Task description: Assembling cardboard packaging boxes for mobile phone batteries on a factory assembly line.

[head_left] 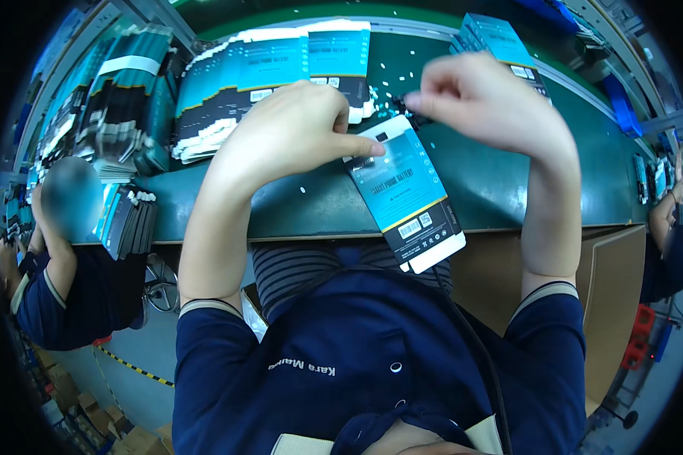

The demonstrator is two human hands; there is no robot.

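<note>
A flat teal and black carton (pixel 404 201) with white end flaps is tilted over the front edge of the table. My left hand (pixel 303 125) grips it by its upper left edge, the thumb lying on the printed face. Just above the carton's upper end, my right hand (pixel 470 95) is in the air, smeared a little by motion. Its fingers are curled and its thumb points left; whatever they may hold is hidden. Small dark scraps (pixel 411 112) and white bits lie on the table beside the right thumb.
Rows of similar cartons (pixel 269 61) stand behind my left hand, with banded bundles (pixel 129 76) farther left. Another carton stack (pixel 501 45) is at the back right. The green table (pixel 478 182) has a cardboard box (pixel 607 280) below its right front. Co-workers sit at both sides.
</note>
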